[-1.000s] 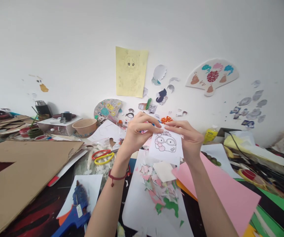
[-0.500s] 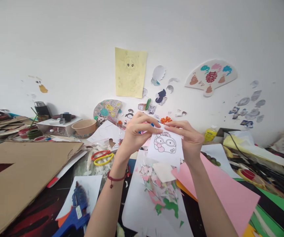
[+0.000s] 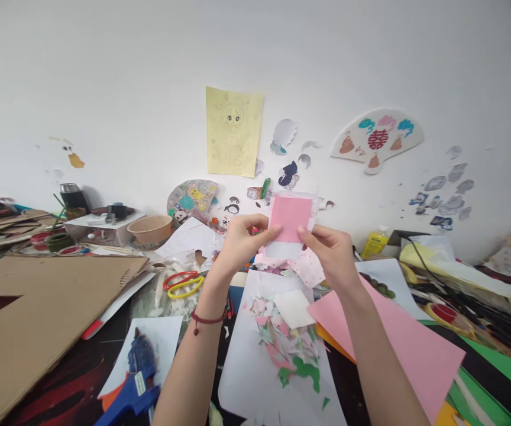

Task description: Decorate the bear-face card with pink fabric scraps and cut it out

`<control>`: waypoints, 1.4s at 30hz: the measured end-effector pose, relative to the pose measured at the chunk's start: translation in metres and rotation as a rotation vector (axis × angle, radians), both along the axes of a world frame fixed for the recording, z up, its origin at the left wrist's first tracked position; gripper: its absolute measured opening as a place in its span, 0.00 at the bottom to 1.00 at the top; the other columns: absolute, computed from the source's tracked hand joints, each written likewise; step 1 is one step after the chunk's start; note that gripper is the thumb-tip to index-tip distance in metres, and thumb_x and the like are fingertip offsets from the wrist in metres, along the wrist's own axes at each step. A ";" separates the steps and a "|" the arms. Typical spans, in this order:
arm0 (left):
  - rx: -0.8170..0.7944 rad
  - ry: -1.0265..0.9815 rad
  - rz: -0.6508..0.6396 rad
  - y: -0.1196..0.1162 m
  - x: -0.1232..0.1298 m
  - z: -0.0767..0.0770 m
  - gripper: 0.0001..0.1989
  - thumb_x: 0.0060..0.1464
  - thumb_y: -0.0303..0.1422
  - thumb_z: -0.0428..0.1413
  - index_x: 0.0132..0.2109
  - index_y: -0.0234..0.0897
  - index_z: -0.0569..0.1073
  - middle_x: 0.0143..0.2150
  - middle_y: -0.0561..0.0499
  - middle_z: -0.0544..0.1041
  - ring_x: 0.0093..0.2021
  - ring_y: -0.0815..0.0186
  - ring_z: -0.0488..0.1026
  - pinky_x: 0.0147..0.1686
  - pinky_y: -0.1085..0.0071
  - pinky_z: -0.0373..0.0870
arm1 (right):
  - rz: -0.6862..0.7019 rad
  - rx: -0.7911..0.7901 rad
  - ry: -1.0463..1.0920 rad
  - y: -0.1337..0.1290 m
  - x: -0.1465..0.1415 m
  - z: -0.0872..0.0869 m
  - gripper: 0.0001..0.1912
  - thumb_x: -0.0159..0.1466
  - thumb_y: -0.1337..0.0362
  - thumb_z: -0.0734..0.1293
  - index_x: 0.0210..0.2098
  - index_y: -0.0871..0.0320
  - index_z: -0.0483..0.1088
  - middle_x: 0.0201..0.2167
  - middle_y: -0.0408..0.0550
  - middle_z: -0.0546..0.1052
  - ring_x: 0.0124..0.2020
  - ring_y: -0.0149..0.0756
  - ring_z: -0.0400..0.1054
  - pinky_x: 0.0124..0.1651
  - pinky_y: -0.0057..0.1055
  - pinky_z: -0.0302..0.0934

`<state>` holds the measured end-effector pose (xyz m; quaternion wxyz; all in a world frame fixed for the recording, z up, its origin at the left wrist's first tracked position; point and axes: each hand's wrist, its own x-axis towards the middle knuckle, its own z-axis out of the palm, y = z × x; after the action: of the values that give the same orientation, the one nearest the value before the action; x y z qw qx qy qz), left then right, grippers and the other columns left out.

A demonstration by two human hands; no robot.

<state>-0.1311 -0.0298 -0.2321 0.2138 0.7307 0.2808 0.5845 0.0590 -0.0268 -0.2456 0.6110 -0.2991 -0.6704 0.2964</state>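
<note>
A small white paper with a pink rectangle [image 3: 291,218] on its visible face is held up in front of the wall. My left hand [image 3: 245,241] pinches its lower left side, thumb on the pink surface. On the opposite edge, my right hand [image 3: 333,249] grips it the same way. Both hands are closed on it. Below lies a white sheet [image 3: 249,355] bearing a heap of pink, white and green paper scraps [image 3: 288,331]. A large pink sheet [image 3: 397,337] lies under my right forearm.
At left are a brown cardboard piece [image 3: 51,319], a blue glue gun [image 3: 138,378] and red and yellow loops [image 3: 187,285]. Behind stands a tan bowl [image 3: 150,229]. A yellow bottle [image 3: 375,242] and green paper [image 3: 499,367] are at right. Drawings and cutouts hang on the wall.
The paper has been turned over: its cartoon drawing faced me before, and its pink side shows now. My fingers moved from the top edge to the lower sides.
</note>
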 end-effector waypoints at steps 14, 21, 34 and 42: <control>0.115 0.082 0.121 0.011 -0.003 -0.004 0.13 0.59 0.38 0.57 0.28 0.37 0.74 0.24 0.55 0.73 0.26 0.71 0.65 0.31 0.71 0.65 | -0.151 0.078 0.014 0.007 0.008 -0.001 0.12 0.58 0.55 0.74 0.29 0.57 0.75 0.22 0.42 0.71 0.24 0.31 0.63 0.28 0.29 0.59; 0.134 0.000 0.155 0.012 -0.002 -0.006 0.09 0.57 0.38 0.60 0.32 0.38 0.75 0.28 0.54 0.74 0.30 0.70 0.67 0.31 0.72 0.67 | -0.171 0.102 -0.033 0.008 0.013 -0.002 0.12 0.57 0.57 0.75 0.25 0.58 0.73 0.22 0.41 0.70 0.25 0.31 0.64 0.30 0.29 0.60; 0.264 0.011 0.171 0.014 -0.004 -0.007 0.05 0.55 0.33 0.63 0.33 0.39 0.75 0.30 0.54 0.76 0.30 0.70 0.69 0.35 0.70 0.66 | -0.234 0.301 -0.122 0.007 0.017 0.000 0.07 0.58 0.63 0.74 0.27 0.56 0.74 0.25 0.42 0.73 0.28 0.32 0.66 0.33 0.31 0.63; 0.535 0.057 0.151 0.008 -0.011 -0.001 0.06 0.59 0.30 0.59 0.35 0.42 0.80 0.35 0.51 0.80 0.39 0.63 0.74 0.43 0.62 0.66 | -0.554 0.935 -0.222 0.000 0.016 0.002 0.14 0.61 0.76 0.67 0.36 0.50 0.79 0.32 0.44 0.80 0.32 0.36 0.75 0.33 0.33 0.68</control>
<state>-0.1416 -0.0213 -0.2326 -0.0388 0.7544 0.1758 0.6312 0.0752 -0.0267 -0.2431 0.6596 -0.1905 -0.6871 -0.2377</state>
